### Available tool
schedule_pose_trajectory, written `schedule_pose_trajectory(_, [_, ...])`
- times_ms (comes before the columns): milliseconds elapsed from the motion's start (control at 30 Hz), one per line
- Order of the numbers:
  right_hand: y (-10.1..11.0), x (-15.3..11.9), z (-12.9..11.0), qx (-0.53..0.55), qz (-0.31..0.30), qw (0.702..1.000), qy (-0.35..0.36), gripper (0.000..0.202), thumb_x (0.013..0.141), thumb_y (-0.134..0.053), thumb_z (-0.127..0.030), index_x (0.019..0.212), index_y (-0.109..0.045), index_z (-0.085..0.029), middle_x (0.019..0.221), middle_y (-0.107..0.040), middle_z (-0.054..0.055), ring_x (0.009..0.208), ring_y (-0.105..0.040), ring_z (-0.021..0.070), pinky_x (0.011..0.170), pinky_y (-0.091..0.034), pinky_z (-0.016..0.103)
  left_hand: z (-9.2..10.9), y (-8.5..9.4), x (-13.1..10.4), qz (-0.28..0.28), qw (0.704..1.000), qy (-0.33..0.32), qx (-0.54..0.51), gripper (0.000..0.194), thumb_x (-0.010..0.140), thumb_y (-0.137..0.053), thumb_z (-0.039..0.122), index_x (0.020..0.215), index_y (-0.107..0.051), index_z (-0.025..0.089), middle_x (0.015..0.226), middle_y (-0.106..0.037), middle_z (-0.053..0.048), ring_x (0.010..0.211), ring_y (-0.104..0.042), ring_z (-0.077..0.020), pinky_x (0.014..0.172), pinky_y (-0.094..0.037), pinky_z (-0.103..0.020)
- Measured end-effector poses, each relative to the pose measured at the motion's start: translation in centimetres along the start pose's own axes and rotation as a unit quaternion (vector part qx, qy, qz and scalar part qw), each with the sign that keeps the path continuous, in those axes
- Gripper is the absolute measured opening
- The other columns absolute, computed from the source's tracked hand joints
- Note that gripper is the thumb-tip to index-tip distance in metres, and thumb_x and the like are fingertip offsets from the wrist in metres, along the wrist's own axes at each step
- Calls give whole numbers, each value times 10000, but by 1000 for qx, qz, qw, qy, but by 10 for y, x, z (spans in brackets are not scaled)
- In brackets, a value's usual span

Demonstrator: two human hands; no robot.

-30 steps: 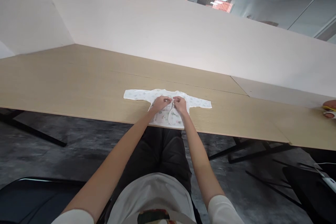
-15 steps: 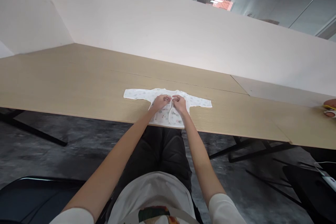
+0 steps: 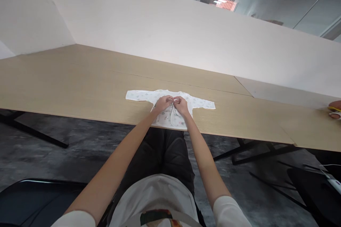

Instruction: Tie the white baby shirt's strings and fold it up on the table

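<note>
A small white shirt [image 3: 166,117] with a faint print lies on the wooden table, its two sleeves spread to the sides and its lower hem along the table's front edge. My left hand [image 3: 163,103] is closed at the upper front of the shirt, fingertips pinching the fabric near the middle opening. Right beside it, my right hand [image 3: 181,105] is closed on the other side of the opening, its fingertips nearly touching those of my left hand. What lies between the fingertips is too small to make out.
The long wooden table [image 3: 80,81] meets a white partition [image 3: 160,25] at the back. An orange and yellow object [image 3: 335,105] sits at the table's far right. Black chairs [image 3: 39,198] stand at the lower left and lower right.
My right hand has moved slightly left, bringing its fingertips closer to my left hand. My left hand and the shirt have hardly moved.
</note>
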State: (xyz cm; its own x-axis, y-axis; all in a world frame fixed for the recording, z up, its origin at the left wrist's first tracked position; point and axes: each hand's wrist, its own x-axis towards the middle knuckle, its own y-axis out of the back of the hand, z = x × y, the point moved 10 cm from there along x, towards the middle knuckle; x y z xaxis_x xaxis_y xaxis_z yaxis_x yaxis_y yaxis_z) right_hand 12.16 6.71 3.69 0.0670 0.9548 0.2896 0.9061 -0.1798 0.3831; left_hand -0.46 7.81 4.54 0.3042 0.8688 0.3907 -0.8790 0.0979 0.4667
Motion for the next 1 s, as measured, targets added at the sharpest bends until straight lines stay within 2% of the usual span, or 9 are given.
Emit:
schedule_pose_trajectory(267, [6, 3, 12, 12, 33, 998, -49, 295, 627, -521, -204, 920, -554, -208, 639, -596, -59, 617, -584, 141, 631, -468, 249, 0, 5, 1, 31, 999, 4, 38, 194, 779, -566, 213, 858, -741, 186, 946, -753, -50, 886, -667, -177, 876, -510, -292])
schedule_pose_trajectory(600, [1, 4, 15, 9, 23, 999, -47, 295, 627, -539, -213, 921, -562, -207, 668, -619, -49, 642, -594, 144, 643, -471, 254, -1, -2, 1, 1, 997, 10, 77, 227, 796, -553, 199, 947, -723, 202, 1008, -742, -40, 913, -668, -174, 884, -508, -280])
schedule_pose_trajectory(833, [6, 6, 21, 18, 43, 997, -67, 291, 623, -533, -221, 905, -597, -188, 619, -614, -37, 567, -569, 152, 584, -469, 263, -1, -3, 2, 4, 992, 8, 127, 259, 803, -511, 156, 967, -708, 190, 1024, -737, -46, 950, -661, -185, 905, -490, -296])
schedule_pose_trajectory(1000, [9, 4, 14, -22, 42, 997, -61, 269, 626, -523, -201, 869, -635, -172, 664, -638, -21, 619, -586, 145, 644, -483, 254, -3, -1, 1, 1, 986, 35, 166, 264, 790, -554, 185, 1006, -705, 178, 974, -744, -50, 939, -664, -199, 889, -481, -299])
